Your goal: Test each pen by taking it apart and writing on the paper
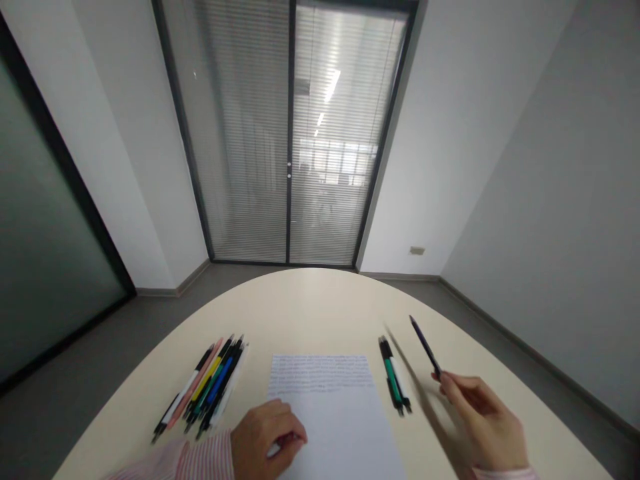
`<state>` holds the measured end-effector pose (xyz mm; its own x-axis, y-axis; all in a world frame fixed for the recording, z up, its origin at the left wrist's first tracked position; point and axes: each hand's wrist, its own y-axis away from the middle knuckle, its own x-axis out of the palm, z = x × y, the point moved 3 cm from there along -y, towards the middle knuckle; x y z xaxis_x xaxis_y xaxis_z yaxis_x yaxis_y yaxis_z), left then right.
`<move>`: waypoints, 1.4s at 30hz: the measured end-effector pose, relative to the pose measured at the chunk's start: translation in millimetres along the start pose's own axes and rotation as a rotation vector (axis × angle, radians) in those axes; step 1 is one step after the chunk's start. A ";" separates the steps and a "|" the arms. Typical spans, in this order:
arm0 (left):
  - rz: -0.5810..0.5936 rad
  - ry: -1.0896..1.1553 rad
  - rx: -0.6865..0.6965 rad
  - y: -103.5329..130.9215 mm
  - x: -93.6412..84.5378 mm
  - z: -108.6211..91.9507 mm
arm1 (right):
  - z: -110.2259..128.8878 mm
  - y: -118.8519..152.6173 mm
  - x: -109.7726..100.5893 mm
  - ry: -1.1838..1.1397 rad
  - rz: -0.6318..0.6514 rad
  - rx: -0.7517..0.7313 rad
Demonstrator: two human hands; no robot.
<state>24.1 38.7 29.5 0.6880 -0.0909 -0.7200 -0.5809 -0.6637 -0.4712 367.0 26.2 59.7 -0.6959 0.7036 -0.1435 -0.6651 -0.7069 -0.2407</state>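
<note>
Above the pale table, the dark pen tilts up-left.

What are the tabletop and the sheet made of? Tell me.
Tabletop: probably laminate with a satin finish, judging by its even cream color without visible grain; painted wood is possible. Sheet: apparently matte white paper, thin and flat, with lines of writing across its top.
</note>
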 end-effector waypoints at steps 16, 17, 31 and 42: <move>0.073 -0.004 -0.063 -4.0 -7.1 -7.5 | -3.6 21.2 26.1 0.564 0.186 -0.247; 0.073 -0.003 -0.067 -3.7 -7.0 -7.3 | -4.5 21.6 27.7 0.583 0.192 -0.274; -0.011 0.015 -0.016 -1.8 -5.2 -6.5 | 51.6 98.1 81.1 0.580 0.857 -0.993; -0.034 -0.093 0.034 4.0 2.3 -21.5 | 9.4 146.5 121.1 0.634 0.794 -1.251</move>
<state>32.7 19.9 36.9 0.6650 0.0022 -0.7468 -0.5734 -0.6392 -0.5125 182.7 7.2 16.1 -0.3095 0.3462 -0.8856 0.6394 -0.6136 -0.4634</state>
